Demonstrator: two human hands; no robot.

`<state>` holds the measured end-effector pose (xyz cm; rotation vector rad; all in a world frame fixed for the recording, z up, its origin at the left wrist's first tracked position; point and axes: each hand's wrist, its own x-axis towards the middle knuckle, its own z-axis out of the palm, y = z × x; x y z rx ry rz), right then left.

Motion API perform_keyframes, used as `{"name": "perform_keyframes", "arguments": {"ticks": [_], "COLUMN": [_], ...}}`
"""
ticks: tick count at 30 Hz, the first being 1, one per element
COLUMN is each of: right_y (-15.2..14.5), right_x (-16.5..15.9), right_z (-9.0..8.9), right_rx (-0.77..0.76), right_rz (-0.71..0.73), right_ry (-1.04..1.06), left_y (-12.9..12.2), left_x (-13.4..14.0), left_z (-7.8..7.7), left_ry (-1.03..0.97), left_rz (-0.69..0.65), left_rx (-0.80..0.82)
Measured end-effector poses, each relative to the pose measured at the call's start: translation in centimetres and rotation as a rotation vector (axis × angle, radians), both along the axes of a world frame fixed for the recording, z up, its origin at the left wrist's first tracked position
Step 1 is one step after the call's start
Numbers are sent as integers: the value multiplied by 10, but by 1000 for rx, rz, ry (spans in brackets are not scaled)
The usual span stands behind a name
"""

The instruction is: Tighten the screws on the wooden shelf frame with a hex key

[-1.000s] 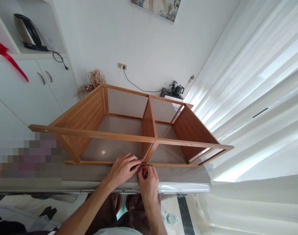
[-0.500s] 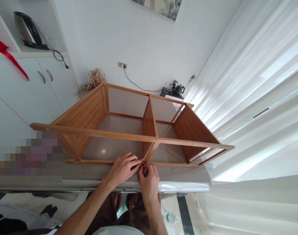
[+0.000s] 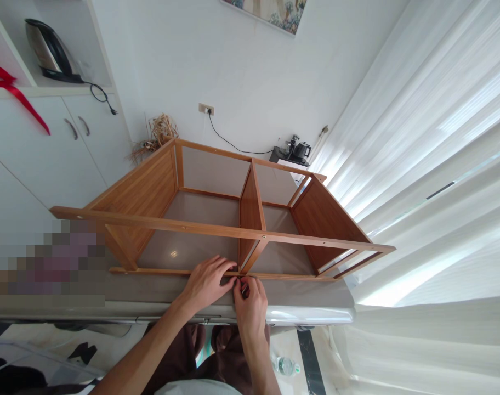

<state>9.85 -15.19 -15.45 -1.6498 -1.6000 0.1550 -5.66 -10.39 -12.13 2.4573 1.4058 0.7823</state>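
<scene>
A brown wooden shelf frame (image 3: 295, 238) lies on its side on a grey tabletop (image 3: 159, 293), with a middle panel (image 3: 250, 208) dividing it. My left hand (image 3: 209, 281) is at the near lower rail (image 3: 163, 271), its fingers over the rail and its thumb in front, close to the middle joint. Right beside it, my right hand (image 3: 250, 299) is closed in a pinch at the same joint. Something small and dark shows between its curled fingers, too hidden to name. The fingertips of both hands nearly meet.
A blurred patch (image 3: 52, 260) covers things at the table's left end. White cabinets (image 3: 40, 142) with an electric kettle (image 3: 50, 49) stand at the left. White curtains (image 3: 431, 164) hang on the right. A plastic bottle (image 3: 287, 366) is on the floor below.
The fingers of my left hand have drawn back slightly to the left from the joint. My right hand stays nearly in place, and the frame has not moved.
</scene>
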Motion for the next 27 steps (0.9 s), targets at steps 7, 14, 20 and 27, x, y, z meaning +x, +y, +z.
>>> {"name": "perform_keyframes", "arguments": {"ticks": [7, 14, 20, 27], "right_y": [0, 1, 1, 2], "right_x": [1, 0, -3, -4], "right_z": [1, 0, 2, 3], "right_rx": [-21, -3, 19, 17], "right_rz": [-3, -11, -39, -45], "right_ry": [-11, -19, -36, -48], "left_y": [10, 15, 15, 16], "left_x": [0, -1, -5, -4], "left_z": [11, 15, 14, 11], "left_ry": [-20, -23, -52, -79], "left_rz": [-41, -103, -130, -126], "left_rx": [-120, -153, -158, -151]}}
